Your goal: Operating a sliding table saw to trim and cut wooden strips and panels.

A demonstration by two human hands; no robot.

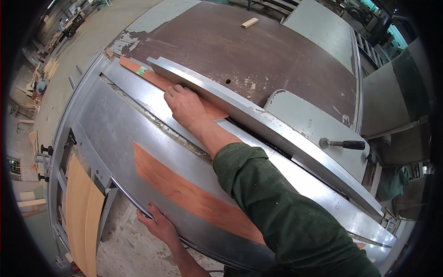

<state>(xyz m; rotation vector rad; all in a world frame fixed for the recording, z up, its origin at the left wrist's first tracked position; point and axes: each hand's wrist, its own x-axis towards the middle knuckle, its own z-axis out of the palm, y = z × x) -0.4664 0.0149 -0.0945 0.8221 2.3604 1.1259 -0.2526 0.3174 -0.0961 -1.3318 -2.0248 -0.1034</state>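
A narrow reddish wooden board lies along the metal fence on the shiny steel machine table. My right hand is over this board, its fingers curled onto it beside the fence. The board's far end carries a small green-and-white label. My right arm, in a dark green sleeve, reaches across the table. My left hand grips the table's near edge, thumb on top and the other fingers partly hidden beneath. Between the hands a second reddish board lies flat, its right part covered by my sleeve.
Beyond the fence is a worn brown panel with a small wood block. A hammer with a dark handle rests on the pale surface at right. Pale boards stand at lower left, near black knobs.
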